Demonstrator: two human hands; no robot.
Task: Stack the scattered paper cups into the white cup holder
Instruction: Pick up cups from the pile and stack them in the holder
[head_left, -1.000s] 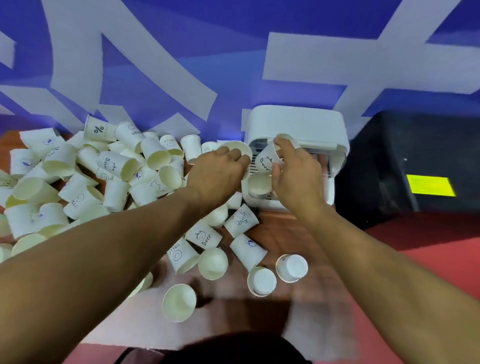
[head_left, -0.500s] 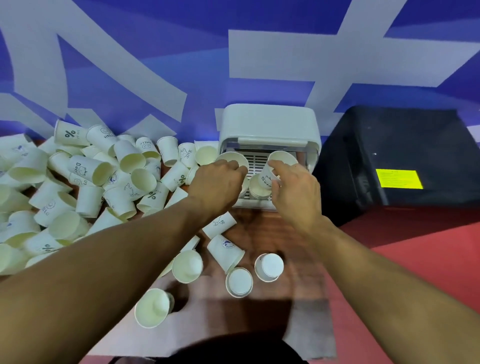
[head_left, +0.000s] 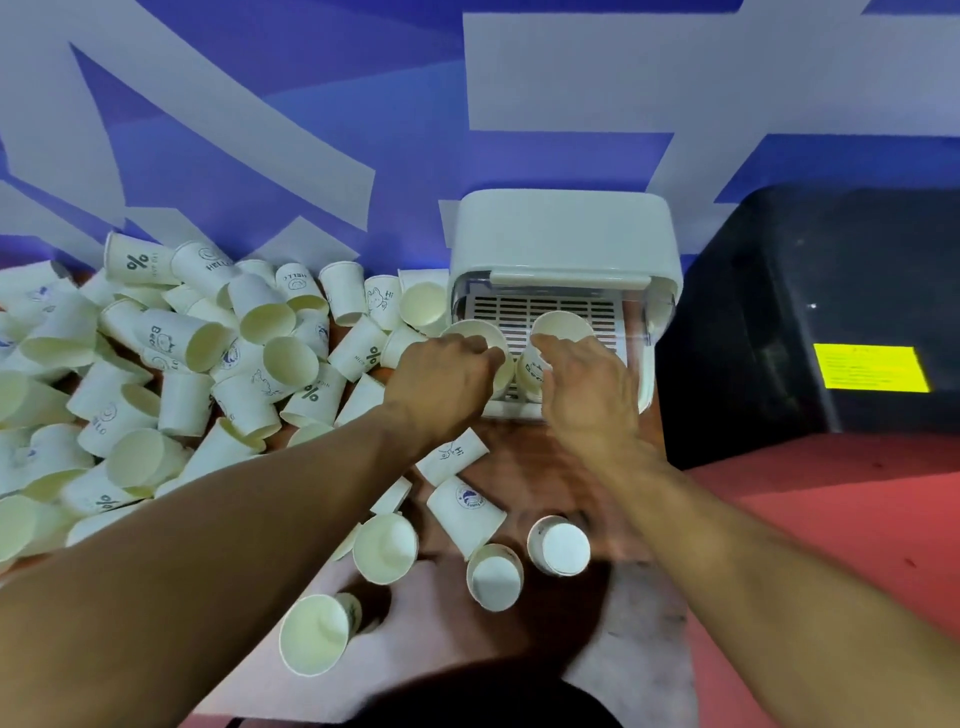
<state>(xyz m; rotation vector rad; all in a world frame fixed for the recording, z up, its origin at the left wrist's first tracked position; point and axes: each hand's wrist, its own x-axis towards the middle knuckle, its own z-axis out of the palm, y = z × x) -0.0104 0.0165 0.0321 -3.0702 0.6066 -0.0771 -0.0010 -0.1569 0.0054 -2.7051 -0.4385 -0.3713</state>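
At the white cup holder (head_left: 561, 228), my left hand (head_left: 441, 384) grips a cup (head_left: 475, 332), my right hand (head_left: 587, 395) a second cup (head_left: 558, 325); the pile (head_left: 156, 364) at left lies unstacked, so I judge the job barely begun.

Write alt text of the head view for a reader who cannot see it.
The left hand grips one cup and the right hand a second cup at the open front of a white cup holder. Many loose cups lie on the table to its left, a black box to its right.
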